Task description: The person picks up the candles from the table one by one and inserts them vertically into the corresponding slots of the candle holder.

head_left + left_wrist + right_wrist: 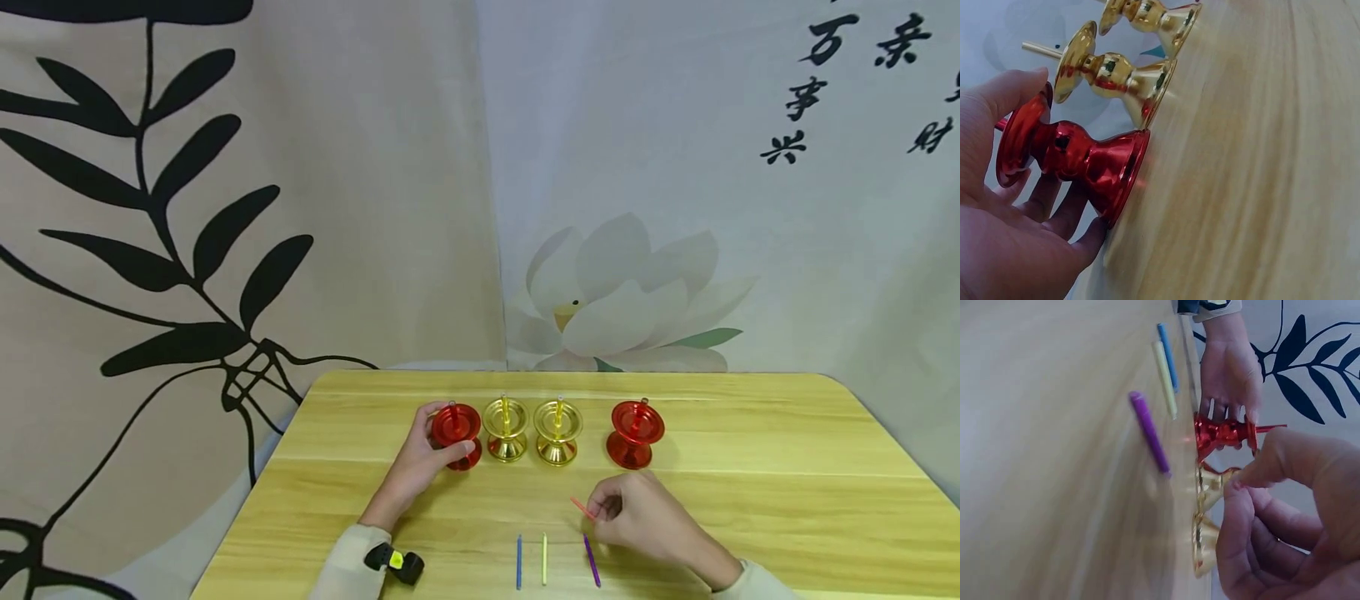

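Four candle holders stand in a row toward the far edge of the table (pixel 750 500): a red holder (pixel 456 435) at the left end, two gold holders (pixel 506 428) (pixel 558 432) in the middle, and a second red holder (pixel 636 433) at the right end, set a little apart. Both gold ones carry a thin yellow candle upright on the pin, so that pair looks done; the two red ones seem to show only bare pins, though the left one is partly hidden by fingers. The left hand (pixel 420 467) curls round the left red holder, thumb on the dish rim and fingers along the stem and foot, steadying it on the wood. The right hand (pixel 637 517) is near the middle of the table, just in front of the right red holder, pinching a red candle (pixel 582 507) between thumb and fingertips, its tip pointing left. Three more candles lie side by side at the near edge: blue (pixel 518 562), yellow (pixel 544 558) and purple (pixel 592 560). By this judgement, about half is done, the red holders remaining.
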Demonstrator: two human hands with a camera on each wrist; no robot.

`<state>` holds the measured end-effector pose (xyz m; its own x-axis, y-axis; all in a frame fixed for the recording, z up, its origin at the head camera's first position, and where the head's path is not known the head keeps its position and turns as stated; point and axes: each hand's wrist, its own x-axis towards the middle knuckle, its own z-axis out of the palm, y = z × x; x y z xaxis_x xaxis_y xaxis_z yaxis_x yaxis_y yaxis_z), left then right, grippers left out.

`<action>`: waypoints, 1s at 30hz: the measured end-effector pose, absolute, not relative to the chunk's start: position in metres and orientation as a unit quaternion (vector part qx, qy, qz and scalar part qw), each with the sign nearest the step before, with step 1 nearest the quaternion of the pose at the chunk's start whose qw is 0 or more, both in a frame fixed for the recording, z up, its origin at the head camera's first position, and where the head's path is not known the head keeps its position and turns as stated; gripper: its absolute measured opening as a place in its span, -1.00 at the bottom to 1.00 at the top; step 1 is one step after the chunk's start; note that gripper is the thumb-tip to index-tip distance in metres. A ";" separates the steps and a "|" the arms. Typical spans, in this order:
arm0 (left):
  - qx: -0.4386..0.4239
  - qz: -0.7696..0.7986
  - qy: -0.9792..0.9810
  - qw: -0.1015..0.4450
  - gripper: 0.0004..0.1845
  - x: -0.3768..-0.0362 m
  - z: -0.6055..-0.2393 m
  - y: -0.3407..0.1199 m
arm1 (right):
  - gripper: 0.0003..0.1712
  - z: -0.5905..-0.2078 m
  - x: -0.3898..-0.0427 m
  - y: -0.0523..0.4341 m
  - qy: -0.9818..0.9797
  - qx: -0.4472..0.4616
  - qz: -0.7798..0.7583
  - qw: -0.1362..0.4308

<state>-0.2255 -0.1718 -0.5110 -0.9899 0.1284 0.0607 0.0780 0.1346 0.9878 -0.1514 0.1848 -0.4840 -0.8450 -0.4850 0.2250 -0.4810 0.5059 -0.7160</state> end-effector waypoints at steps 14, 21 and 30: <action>0.070 0.656 0.751 0.024 -0.18 -0.227 -0.510 -0.173 | -0.83 -0.473 -0.174 0.139 0.845 -0.292 -0.448 0.007; 0.075 0.653 0.753 0.023 -0.16 -0.226 -0.508 -0.171 | -0.84 -0.466 -0.185 0.120 0.838 -0.289 -0.463 0.022; 0.071 0.662 0.746 0.015 -0.18 -0.226 -0.507 -0.171 | -0.89 -0.458 -0.198 0.096 0.825 -0.302 -0.478 0.005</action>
